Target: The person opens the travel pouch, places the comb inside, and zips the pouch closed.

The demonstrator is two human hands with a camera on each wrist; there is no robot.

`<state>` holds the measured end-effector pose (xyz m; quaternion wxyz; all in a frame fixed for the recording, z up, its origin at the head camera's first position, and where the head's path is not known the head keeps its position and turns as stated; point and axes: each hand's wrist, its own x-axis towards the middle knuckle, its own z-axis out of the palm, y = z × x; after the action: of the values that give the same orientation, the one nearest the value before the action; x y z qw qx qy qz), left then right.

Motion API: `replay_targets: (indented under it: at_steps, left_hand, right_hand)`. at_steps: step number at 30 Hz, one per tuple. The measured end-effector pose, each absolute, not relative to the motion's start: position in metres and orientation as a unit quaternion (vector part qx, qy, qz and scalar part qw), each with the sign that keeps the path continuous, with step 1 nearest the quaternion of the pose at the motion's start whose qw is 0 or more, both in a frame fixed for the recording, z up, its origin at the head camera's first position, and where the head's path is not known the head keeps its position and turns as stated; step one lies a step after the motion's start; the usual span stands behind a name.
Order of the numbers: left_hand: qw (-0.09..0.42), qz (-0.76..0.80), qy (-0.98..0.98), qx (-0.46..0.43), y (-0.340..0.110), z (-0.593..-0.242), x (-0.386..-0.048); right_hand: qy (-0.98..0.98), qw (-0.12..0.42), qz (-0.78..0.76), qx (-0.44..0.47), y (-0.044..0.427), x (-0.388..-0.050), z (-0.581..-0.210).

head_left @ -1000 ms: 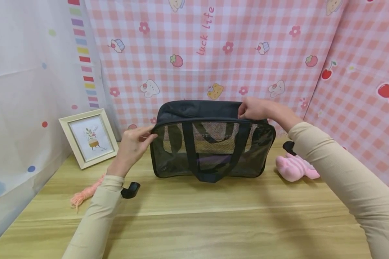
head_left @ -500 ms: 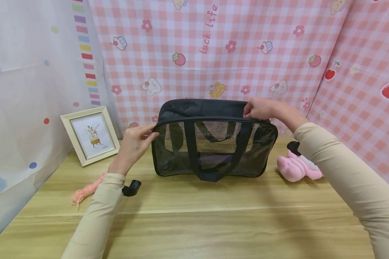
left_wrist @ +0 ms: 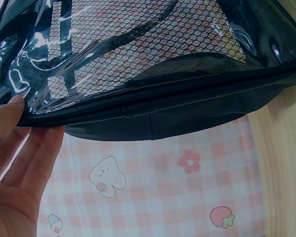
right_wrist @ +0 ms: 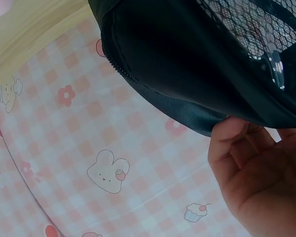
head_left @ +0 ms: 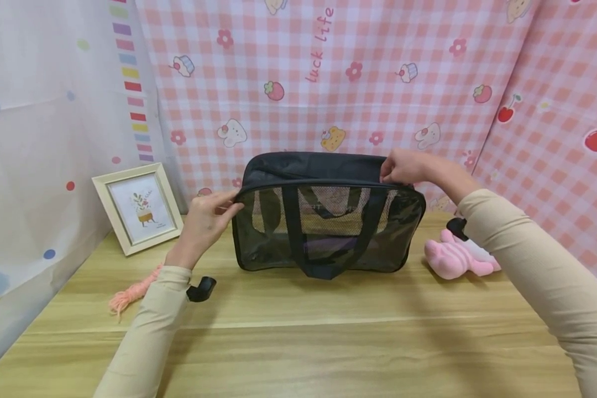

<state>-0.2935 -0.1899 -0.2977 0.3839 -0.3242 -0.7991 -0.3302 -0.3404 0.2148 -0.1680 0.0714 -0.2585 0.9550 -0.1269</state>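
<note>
A black bag with see-through sides, mesh and strap handles stands upright on the table in the head view. My left hand pinches the bag's upper left corner, thumb in front and fingers behind, as the left wrist view shows too. At the top edge, right of the middle, my right hand pinches along the zipper line with curled fingers. The zipper pull itself is hidden. In the right wrist view, zipper teeth show along the edge at the bag's end. Something purple shows dimly through the front.
A framed plant picture leans at the back left. Peach yarn lies beside the left forearm. Right of the bag lies a pink and white plush toy, partly behind the right sleeve. A pink checked curtain hangs behind.
My right hand has slid a little to the right along the bag's top edge. The left hand keeps its hold on the corner; the bag stays in place.
</note>
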Motion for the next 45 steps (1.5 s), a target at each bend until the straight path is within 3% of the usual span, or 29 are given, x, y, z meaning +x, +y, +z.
replay_targets:
  at_steps: [11,45]
  left_hand:
    - [0.386,-0.339,-0.794,-0.325,-0.189,-0.298,-0.293]
    - [0.396,-0.340,-0.784,-0.336,-0.189,-0.300,-0.296]
  right_hand:
    - [0.956,0.088,-0.125,-0.251,0.222,-0.340,-0.167]
    - [0.965,0.065,-0.125,-0.223,0.244,-0.334,-0.162]
